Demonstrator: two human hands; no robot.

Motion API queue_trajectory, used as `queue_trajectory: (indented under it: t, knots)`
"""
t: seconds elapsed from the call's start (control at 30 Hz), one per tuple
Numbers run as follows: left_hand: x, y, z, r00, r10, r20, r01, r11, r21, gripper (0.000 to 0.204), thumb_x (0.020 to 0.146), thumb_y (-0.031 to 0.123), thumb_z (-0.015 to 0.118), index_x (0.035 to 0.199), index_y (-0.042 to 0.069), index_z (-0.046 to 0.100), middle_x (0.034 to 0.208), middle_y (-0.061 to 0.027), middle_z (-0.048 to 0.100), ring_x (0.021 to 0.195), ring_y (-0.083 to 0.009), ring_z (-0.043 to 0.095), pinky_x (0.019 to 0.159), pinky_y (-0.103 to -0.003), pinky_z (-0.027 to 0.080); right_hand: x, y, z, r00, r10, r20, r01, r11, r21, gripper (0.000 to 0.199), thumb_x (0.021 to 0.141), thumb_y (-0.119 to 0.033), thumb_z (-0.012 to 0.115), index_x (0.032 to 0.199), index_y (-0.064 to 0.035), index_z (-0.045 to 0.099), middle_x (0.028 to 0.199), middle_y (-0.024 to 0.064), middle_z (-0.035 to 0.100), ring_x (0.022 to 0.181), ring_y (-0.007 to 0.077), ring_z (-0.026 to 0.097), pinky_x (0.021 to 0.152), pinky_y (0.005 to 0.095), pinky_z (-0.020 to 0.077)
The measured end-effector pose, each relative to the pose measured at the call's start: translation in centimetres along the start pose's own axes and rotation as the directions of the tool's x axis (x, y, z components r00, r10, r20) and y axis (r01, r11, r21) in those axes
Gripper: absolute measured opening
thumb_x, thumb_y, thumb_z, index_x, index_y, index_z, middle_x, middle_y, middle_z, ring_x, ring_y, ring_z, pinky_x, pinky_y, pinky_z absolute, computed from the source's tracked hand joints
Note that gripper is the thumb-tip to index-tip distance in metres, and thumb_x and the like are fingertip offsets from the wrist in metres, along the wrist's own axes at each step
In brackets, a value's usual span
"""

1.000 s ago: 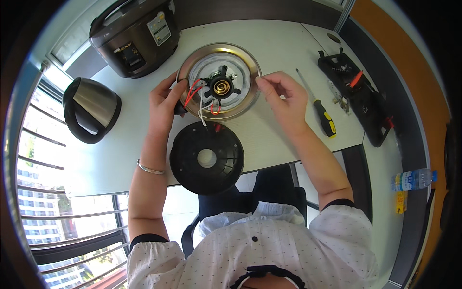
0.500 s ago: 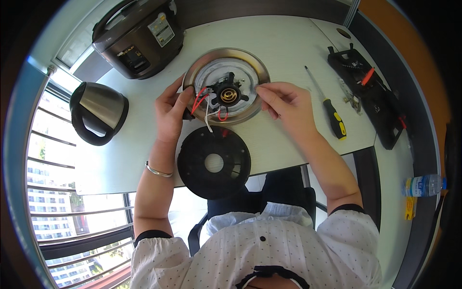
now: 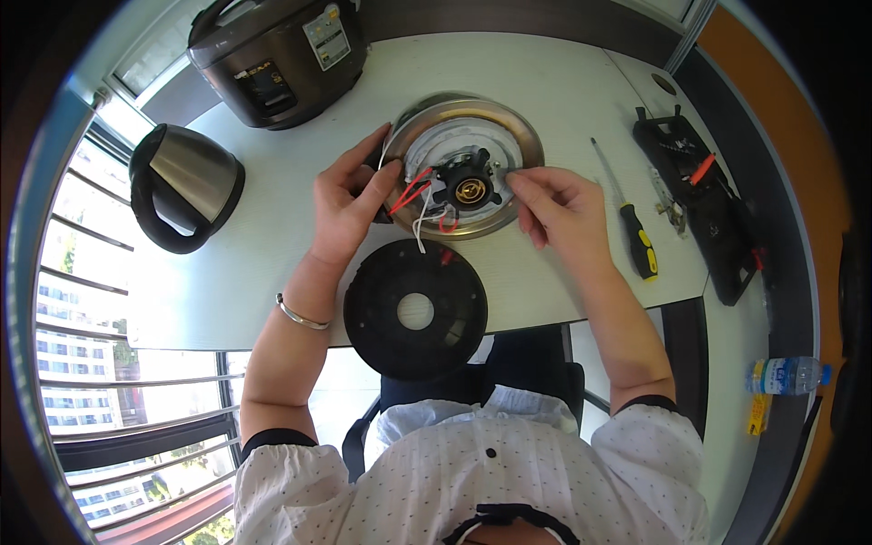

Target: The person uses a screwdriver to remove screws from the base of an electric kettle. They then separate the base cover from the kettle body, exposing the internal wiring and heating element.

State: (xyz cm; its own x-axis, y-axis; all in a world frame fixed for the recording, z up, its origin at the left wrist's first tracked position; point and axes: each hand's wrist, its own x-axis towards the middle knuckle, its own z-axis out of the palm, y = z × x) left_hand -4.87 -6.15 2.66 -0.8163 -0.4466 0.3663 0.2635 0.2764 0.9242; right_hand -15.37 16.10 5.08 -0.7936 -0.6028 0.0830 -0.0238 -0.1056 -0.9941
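An upturned stainless steel kettle body [image 3: 524, 136] is on the table in front of me, its underside showing. A black round connector [image 3: 471, 179] sits in its middle, with red wires [image 3: 411, 197] and white wires [image 3: 419, 229] coming off it. My left hand [image 3: 352, 202] grips the body's left edge, thumb on the rim. At the right side of the underside, my right hand [image 3: 565, 207] has thumb and forefinger pinched together; whatever is between them is too small to make out. Nearer me, a black round plastic base cover [image 3: 415, 352] with a central hole overhangs the table edge.
A screwdriver [image 3: 638, 238] lies right of my right hand, beside small metal parts [image 3: 670, 213] and a black kettle handle [image 3: 704, 209]. At the left stands a steel kettle [image 3: 186, 186]; behind it, a brown electric cooker [image 3: 282, 68]. A water bottle [image 3: 790, 375] is far right.
The kettle body has tipped slightly toward me, showing more of its far outer wall. Both hands stay at its sides. The whole view has shifted a little.
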Motion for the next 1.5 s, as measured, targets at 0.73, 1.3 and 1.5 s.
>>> queue_trajectory:
  t: [0.73, 1.3, 1.5]
  knots:
    - [-0.7, 0.7, 1.5, 0.997, 0.072, -0.013, -0.070, 0.990, 0.127, 0.047, 0.088, 0.012, 0.058, 0.133, 0.000, 0.047, 0.056, 0.0081, 0.039, 0.053, -0.0007, 0.032, 0.049, -0.018, 0.025, 0.6, -1.0, 1.7, 0.943, -0.302, -0.143, 0.112, 0.690, -0.715, 0.019, 0.081, -0.014, 0.061, 0.076, 0.0040, 0.064, 0.068, 0.0217, 0.062, 0.066, 0.0377, 0.061, 0.064, 0.0424, 0.0485]
    - [-0.6, 0.9, 1.1, 0.999, 0.050, -0.015, -0.048, 0.988, 0.146, 0.047, 0.086, 0.011, 0.061, 0.130, -0.001, 0.050, 0.058, 0.0078, 0.040, 0.054, -0.0008, 0.033, 0.047, -0.018, 0.026, 1.9, -1.0, 1.4, 0.900, -0.367, 0.234, 0.354, 0.303, -0.885, 0.007, 0.069, -0.006, 0.061, 0.069, -0.0030, 0.054, 0.065, 0.0183, 0.058, 0.067, 0.0387, 0.059, 0.061, 0.0486, 0.0470]
    - [-0.3, 0.5, 1.1, 0.991, 0.133, -0.004, -0.128, 0.964, 0.234, 0.049, 0.081, 0.018, 0.068, 0.124, 0.000, 0.055, 0.047, -0.0005, 0.035, 0.047, -0.0035, 0.029, 0.043, -0.023, 0.026, 1.2, -2.1, -0.2, 0.734, -0.497, 0.463, 0.553, 0.041, -0.832, 0.006, 0.072, -0.006, 0.064, 0.075, -0.0027, 0.060, 0.075, 0.0127, 0.060, 0.068, 0.0310, 0.061, 0.062, 0.0389, 0.0504]
